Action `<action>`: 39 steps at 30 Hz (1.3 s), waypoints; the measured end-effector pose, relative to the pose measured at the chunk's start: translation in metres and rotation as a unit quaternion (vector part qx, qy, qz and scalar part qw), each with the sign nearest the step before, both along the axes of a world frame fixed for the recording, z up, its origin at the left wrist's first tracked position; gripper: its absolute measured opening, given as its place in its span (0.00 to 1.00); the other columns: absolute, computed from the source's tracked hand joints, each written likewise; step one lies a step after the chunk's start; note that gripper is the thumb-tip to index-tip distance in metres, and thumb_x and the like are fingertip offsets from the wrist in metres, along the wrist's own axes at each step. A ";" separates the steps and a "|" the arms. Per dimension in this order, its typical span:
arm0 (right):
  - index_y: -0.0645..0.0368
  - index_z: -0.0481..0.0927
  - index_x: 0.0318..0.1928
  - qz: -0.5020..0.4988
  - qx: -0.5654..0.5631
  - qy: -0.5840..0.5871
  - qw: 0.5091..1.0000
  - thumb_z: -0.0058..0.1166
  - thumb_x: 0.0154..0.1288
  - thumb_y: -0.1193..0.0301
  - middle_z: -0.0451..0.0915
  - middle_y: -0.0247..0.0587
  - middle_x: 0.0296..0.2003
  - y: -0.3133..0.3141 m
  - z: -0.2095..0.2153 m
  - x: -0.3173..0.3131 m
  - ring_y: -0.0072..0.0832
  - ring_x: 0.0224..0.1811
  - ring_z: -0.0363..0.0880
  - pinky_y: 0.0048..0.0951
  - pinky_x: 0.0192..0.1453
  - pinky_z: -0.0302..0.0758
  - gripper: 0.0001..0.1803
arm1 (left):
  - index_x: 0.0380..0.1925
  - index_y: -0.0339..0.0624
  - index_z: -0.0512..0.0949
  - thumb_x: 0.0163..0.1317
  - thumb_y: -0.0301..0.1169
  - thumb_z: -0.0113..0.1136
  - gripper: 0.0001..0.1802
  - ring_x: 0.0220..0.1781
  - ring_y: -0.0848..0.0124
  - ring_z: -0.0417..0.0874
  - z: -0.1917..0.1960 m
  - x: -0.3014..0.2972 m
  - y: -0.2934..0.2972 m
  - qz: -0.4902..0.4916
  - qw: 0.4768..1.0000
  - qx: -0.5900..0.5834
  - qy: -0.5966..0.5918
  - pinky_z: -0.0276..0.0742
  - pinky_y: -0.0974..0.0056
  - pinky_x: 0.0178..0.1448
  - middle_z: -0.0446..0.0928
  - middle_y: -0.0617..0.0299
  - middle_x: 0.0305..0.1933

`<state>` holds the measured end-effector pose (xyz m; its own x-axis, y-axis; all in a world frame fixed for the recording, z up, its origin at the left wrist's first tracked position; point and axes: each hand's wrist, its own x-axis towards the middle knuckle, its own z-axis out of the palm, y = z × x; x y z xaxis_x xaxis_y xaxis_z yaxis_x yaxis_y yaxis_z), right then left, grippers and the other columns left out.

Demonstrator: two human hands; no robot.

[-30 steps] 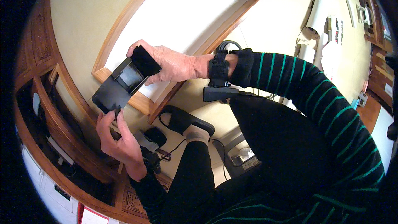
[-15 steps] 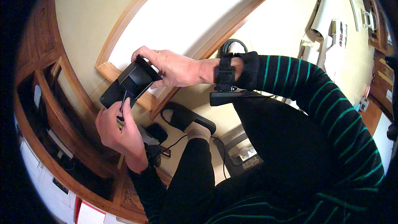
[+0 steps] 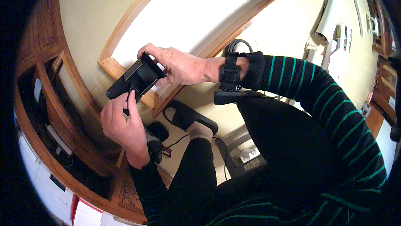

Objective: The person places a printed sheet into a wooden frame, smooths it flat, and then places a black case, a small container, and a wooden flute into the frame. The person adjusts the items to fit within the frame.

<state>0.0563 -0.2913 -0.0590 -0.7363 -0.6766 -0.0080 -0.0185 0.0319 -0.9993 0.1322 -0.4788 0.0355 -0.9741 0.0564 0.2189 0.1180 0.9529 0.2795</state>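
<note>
Item, nearest: my left hand, raised from the lower left, its grip closed round the lower end of a black handheld device, index finger laid along the device's edge.

Item: my right hand, reaching in from the right, striped sleeve behind it, a black strap round the wrist. Its grip is curled over the upper end of the device, fingers on top, thumb beneath. The device sits tilted between both hands, in front of a wooden frame.

Item, below the hands: a black slipper on my foot, a dark cable trailing across the floor, a small grey bin with paper inside.

Item, left: dark wooden shelves, curved by the lens.

Item, far right on the wall: a rolled white sheet, a narrow multicoloured label beside it, print too small to tell.
</note>
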 end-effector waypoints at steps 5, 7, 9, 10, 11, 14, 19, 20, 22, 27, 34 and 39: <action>0.47 0.59 0.62 0.005 0.021 -0.009 1.000 0.69 0.56 0.82 0.79 0.45 0.47 -0.001 0.001 0.000 0.40 0.50 0.83 0.38 0.50 0.85 0.39 | 0.31 0.43 0.81 0.58 0.26 0.71 0.06 0.30 0.60 0.76 -0.001 -0.001 0.000 0.003 1.000 -0.003 -0.014 0.72 0.57 0.39 0.72 0.62 0.25; 0.47 0.59 0.62 0.007 0.022 -0.015 1.000 0.68 0.56 0.82 0.79 0.45 0.47 0.000 0.001 0.000 0.40 0.50 0.83 0.38 0.50 0.85 0.39 | 0.31 0.42 0.82 0.59 0.26 0.71 0.06 0.30 0.60 0.76 -0.002 -0.001 0.000 0.005 1.000 0.004 -0.019 0.72 0.56 0.39 0.72 0.62 0.25; 0.47 0.59 0.62 0.007 0.023 -0.015 1.000 0.68 0.56 0.82 0.79 0.45 0.47 0.000 0.000 0.000 0.40 0.50 0.83 0.39 0.49 0.85 0.39 | 0.31 0.42 0.82 0.59 0.26 0.71 0.05 0.31 0.59 0.76 -0.002 -0.001 0.000 0.013 0.999 0.005 -0.029 0.72 0.56 0.39 0.72 0.61 0.25; 0.47 0.59 0.62 0.005 0.020 -0.013 1.000 0.68 0.56 0.83 0.79 0.45 0.47 -0.001 0.000 0.000 0.39 0.50 0.82 0.39 0.49 0.85 0.39 | 0.32 0.42 0.82 0.59 0.26 0.71 0.05 0.31 0.58 0.76 -0.001 -0.001 0.001 0.017 0.999 0.003 -0.034 0.72 0.56 0.39 0.73 0.60 0.26; 0.48 0.59 0.62 0.006 0.028 -0.013 0.999 0.68 0.56 0.83 0.79 0.45 0.47 -0.001 0.000 0.000 0.39 0.50 0.82 0.39 0.49 0.85 0.39 | 0.32 0.42 0.83 0.59 0.27 0.71 0.05 0.31 0.58 0.77 -0.001 -0.001 0.001 0.021 0.999 0.002 -0.039 0.73 0.56 0.39 0.74 0.60 0.26; 0.47 0.60 0.62 0.004 0.030 -0.053 0.998 0.68 0.56 0.84 0.79 0.44 0.46 -0.001 -0.003 -0.002 0.37 0.52 0.81 0.39 0.53 0.83 0.39 | 0.34 0.42 0.84 0.58 0.26 0.72 0.06 0.38 0.58 0.79 0.001 0.000 0.001 0.014 1.000 -0.014 -0.023 0.75 0.56 0.44 0.77 0.58 0.34; 0.50 0.61 0.63 -0.035 -0.010 -0.027 0.999 0.68 0.51 0.84 0.80 0.47 0.49 -0.001 -0.018 -0.019 0.45 0.55 0.81 0.43 0.60 0.78 0.41 | 0.35 0.42 0.85 0.55 0.26 0.74 0.08 0.50 0.58 0.80 0.004 0.009 0.001 -0.026 0.996 0.009 0.086 0.78 0.55 0.53 0.78 0.56 0.46; 0.49 0.61 0.64 -0.038 -0.012 -0.026 0.999 0.68 0.51 0.84 0.80 0.46 0.50 -0.001 -0.023 -0.025 0.43 0.56 0.81 0.43 0.61 0.78 0.42 | 0.35 0.43 0.85 0.54 0.25 0.75 0.09 0.52 0.58 0.79 0.003 0.010 0.000 -0.030 0.996 0.005 0.090 0.78 0.54 0.55 0.78 0.56 0.48; 0.49 0.60 0.65 -0.039 -0.022 -0.013 0.999 0.66 0.52 0.86 0.79 0.44 0.51 -0.002 -0.033 -0.039 0.38 0.58 0.79 0.40 0.62 0.76 0.43 | 0.34 0.43 0.86 0.54 0.25 0.75 0.08 0.51 0.59 0.80 -0.001 0.013 -0.001 -0.022 0.996 0.035 0.080 0.78 0.56 0.54 0.78 0.57 0.47; 0.49 0.61 0.67 -0.033 0.005 -0.034 0.999 0.65 0.54 0.86 0.79 0.44 0.52 -0.012 -0.053 -0.072 0.39 0.59 0.78 0.41 0.64 0.76 0.42 | 0.35 0.43 0.86 0.55 0.25 0.75 0.08 0.49 0.60 0.80 -0.008 0.014 -0.004 -0.005 0.997 0.051 0.057 0.78 0.57 0.53 0.78 0.58 0.46; 0.50 0.60 0.65 -0.009 0.042 0.057 0.997 0.65 0.53 0.85 0.80 0.48 0.53 -0.028 -0.047 -0.072 0.44 0.58 0.80 0.42 0.62 0.77 0.41 | 0.37 0.45 0.85 0.54 0.26 0.73 0.10 0.46 0.61 0.79 0.013 -0.026 -0.004 -0.056 0.987 -0.089 0.120 0.77 0.53 0.60 0.77 0.63 0.41; 0.47 0.59 0.66 0.019 0.037 0.030 0.999 0.61 0.59 0.85 0.78 0.46 0.49 -0.034 -0.029 -0.057 0.43 0.55 0.79 0.41 0.59 0.79 0.39 | 0.44 0.47 0.84 0.55 0.28 0.71 0.15 0.50 0.58 0.77 0.016 -0.065 0.002 -0.127 0.966 -0.225 -0.008 0.72 0.52 0.61 0.78 0.61 0.44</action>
